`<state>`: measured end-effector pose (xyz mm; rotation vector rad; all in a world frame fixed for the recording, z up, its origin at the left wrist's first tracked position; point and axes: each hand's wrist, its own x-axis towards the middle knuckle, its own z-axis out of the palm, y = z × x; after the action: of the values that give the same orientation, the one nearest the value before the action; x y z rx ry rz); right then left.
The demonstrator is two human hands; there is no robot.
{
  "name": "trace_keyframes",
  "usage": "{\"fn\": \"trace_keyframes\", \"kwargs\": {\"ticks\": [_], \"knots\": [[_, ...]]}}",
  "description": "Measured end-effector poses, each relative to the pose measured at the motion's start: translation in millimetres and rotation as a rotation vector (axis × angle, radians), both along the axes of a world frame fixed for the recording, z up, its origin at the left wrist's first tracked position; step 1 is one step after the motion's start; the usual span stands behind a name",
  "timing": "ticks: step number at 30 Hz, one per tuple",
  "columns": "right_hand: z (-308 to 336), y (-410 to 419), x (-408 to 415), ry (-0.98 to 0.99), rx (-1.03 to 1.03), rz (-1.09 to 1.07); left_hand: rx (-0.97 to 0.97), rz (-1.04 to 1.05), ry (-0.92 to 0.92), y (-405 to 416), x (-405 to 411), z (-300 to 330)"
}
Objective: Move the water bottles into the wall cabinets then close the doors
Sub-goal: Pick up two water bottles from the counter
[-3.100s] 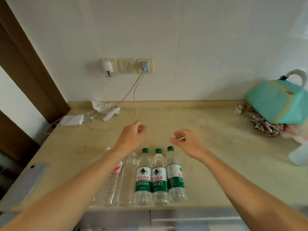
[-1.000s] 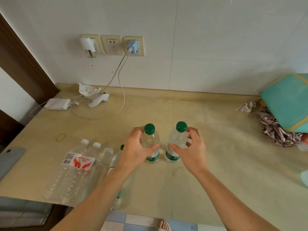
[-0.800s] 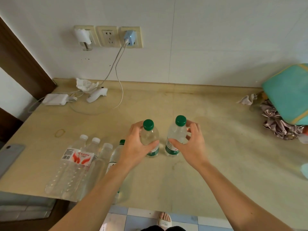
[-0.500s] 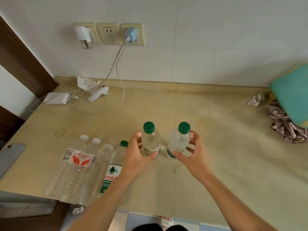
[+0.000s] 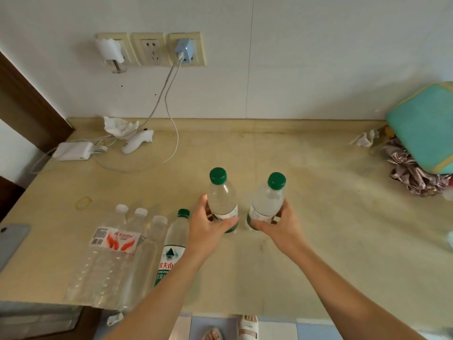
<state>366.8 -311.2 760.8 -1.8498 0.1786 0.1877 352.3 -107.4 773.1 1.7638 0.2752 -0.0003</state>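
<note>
Head view: my left hand [image 5: 206, 231] has its fingers [image 5: 226, 223] wrapped round the lower body of an upright clear plastic water bottle with green cap [image 5: 221, 200]; my right hand [image 5: 282, 229] grips a second green-capped clear bottle [image 5: 267, 202], tilted slightly right. Both bottles are just beside each other, mid beige tabletop [image 5: 343, 229]; whether their bases touch it, I cannot tell. Left of my arm, near the front edge, stand three white-capped clear bottles [image 5: 115, 256] and one more green-capped bottle with green label [image 5: 172, 244]. White charger brick [image 5: 73, 150] back left, teal bag [image 5: 426, 126] far right.
</note>
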Motion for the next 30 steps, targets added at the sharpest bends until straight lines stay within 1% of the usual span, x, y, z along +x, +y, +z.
{"fn": "trace_keyframes", "kwargs": {"ticks": [4,10,13,16,22,26,30], "knots": [[36.9,4.5,-4.9,-0.073,0.046,-0.088,-0.041,-0.065,-0.074,10.9,6.7,38.8],[133.8,11.1,-4.3,-0.324,0.051,-0.149,-0.061,-0.129,-0.323,8.4,32.8,125.5],[194.7,7.9,-8.3,-0.469,0.066,-0.183,-0.073,-0.162,-0.47,0.2,39.1,184.5],[260.4,1.7,-13.9,-0.608,0.084,-0.173,-0.083,-0.19,-0.627,-4.3,41.7,250.3],[388.0,-8.2,-25.4,-0.889,0.07,-0.197,-0.072,-0.173,-0.878,-10.4,40.3,375.1],[457.9,-15.0,-22.9,-1.052,0.094,-0.215,-0.092,-0.139,-1.02,-14.3,38.9,446.0],[519.7,-18.0,-8.4,-1.189,0.147,-0.211,-0.1,-0.166,-1.133,-23.5,39.6,506.4]]}}
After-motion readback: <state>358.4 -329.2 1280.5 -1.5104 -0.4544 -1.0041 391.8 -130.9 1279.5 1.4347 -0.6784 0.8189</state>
